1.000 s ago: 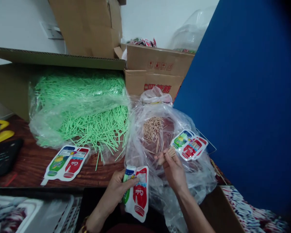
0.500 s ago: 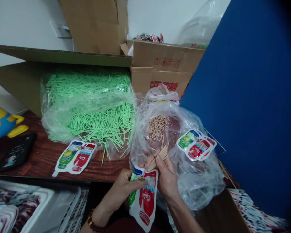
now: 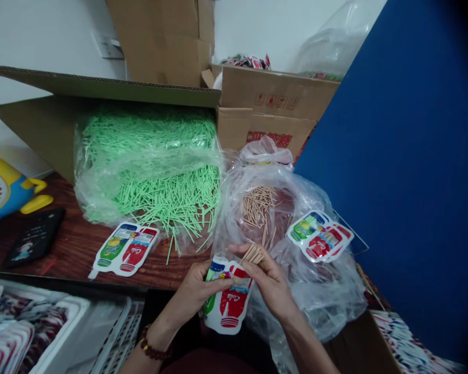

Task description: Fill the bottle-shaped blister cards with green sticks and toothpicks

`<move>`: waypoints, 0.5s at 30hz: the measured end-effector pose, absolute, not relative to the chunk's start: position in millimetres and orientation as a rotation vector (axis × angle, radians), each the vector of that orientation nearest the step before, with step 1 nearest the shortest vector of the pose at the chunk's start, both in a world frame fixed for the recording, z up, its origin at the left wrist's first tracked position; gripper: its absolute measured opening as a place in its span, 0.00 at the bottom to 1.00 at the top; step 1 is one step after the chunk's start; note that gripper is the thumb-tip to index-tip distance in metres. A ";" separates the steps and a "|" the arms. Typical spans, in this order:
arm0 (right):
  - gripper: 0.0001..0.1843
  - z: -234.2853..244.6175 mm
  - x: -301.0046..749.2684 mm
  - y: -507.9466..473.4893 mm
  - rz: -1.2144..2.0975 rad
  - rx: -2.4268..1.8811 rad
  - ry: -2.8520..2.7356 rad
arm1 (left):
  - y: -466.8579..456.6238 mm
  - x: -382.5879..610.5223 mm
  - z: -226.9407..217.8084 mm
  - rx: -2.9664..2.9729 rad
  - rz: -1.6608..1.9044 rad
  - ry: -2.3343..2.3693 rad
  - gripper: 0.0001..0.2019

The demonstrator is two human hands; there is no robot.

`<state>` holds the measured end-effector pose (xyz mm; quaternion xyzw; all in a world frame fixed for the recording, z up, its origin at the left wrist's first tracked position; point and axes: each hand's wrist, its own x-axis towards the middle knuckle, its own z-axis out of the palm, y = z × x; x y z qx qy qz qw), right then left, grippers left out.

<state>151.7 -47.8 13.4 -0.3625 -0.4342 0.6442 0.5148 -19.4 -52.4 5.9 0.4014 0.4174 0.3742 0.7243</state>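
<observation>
My left hand [image 3: 203, 291] is closed on a bottle-shaped packet [image 3: 231, 306] with a green half and a red "Cola" half, its thumb across the front. A bundle of thin tan sticks [image 3: 253, 254] is pinched in my right hand [image 3: 271, 280], with the lower ends at the packet's top edge; whether they have gone inside is hidden. Past my hands, more tan sticks [image 3: 257, 205] lie within an open clear plastic bag [image 3: 234, 228]. To the right, a few similar packets [image 3: 320, 236] rest on the plastic. Another packet [image 3: 127, 249] lies on the table to the left.
A tipped cardboard box [image 3: 35, 130] holds a bag of green sticks [image 3: 167, 192] spilling forward. A black phone-like item [image 3: 35, 236] and a yellow-blue toy-like object [image 3: 8, 189] are at left. A white bin [image 3: 76, 322] of packets stands lower left. A blue panel [image 3: 393, 171] borders the right.
The stick bundle has come down to the packet's top edge. The packet has been raised slightly and its lower end tilted back. The view has shifted slightly.
</observation>
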 end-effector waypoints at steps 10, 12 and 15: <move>0.21 23.4 164.7 -40.6 1.163 -0.986 -1.798 | -40.9 -23.2 6.9 0.905 0.925 0.896 0.06; 0.20 22.5 167.1 -41.1 1.170 -0.985 -1.798 | -39.7 -23.8 4.8 0.914 0.925 0.900 0.06; 0.21 20.5 168.0 -42.7 1.198 -1.041 -1.770 | -38.5 -23.6 2.4 0.930 0.930 0.902 0.05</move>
